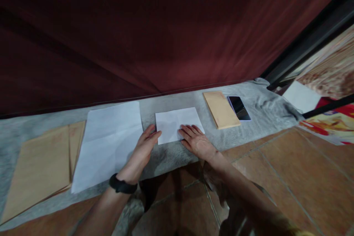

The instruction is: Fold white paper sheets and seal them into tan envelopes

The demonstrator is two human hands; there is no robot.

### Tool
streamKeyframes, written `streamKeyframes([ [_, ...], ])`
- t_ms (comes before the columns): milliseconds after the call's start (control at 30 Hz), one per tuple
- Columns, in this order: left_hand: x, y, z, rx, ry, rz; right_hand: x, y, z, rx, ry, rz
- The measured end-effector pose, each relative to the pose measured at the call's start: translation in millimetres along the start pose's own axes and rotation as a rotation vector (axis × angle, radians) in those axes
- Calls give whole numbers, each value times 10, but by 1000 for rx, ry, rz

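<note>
In front of me a folded sheet of white paper [171, 121] lies flat on the grey cloth. My right hand [195, 140] rests on its right part, palm down with the fingers stretched out. At the paper's left edge is my left hand [146, 143], fingers extended and slightly apart, the tips touching or almost touching that edge. A dark band circles the left wrist. Larger white sheets [110, 132] lie just left of this hand, with a crease across them.
Brown envelopes [44, 162] overlap at the far left. Smaller tan envelopes [221, 108] lie to the right, beside a phone [239, 108]. The grey cloth [177, 99] covers a narrow surface against a dark red curtain [166, 37]. Tiled floor [276, 162] shows below.
</note>
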State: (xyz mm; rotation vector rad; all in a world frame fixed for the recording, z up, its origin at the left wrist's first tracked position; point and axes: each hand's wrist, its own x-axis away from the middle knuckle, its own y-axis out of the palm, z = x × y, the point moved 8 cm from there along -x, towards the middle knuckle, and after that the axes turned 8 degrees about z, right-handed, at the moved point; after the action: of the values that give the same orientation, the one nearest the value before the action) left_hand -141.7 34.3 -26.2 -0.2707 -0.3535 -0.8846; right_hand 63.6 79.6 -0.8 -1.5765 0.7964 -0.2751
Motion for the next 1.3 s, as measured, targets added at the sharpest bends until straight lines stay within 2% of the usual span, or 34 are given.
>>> streamKeyframes([
  [100, -16, 18, -13, 42, -65, 16, -1, -9, -13, 10, -2, 9],
  [333, -25, 218, -26, 60, -72, -118, -32, -28, -29, 28, 22, 30],
  [567, -65, 217, -92, 212, -178, -127, -51, -12, -94, 50, 52, 45],
  [733, 22, 323, -68, 229, -202, -259, -50, 3, -52, 111, 94, 9],
  [967, -23, 242, -113, 273, -220, -166, -51, -25, 4, 123, 109, 28],
  [1133, -52, 267, -36, 344, -236, -178, -59, -182, 85, 83, 142, 97],
  [1300, -58, 275, 72, 321, -217, -175, -45, -460, 332, -115, 283, 290],
])
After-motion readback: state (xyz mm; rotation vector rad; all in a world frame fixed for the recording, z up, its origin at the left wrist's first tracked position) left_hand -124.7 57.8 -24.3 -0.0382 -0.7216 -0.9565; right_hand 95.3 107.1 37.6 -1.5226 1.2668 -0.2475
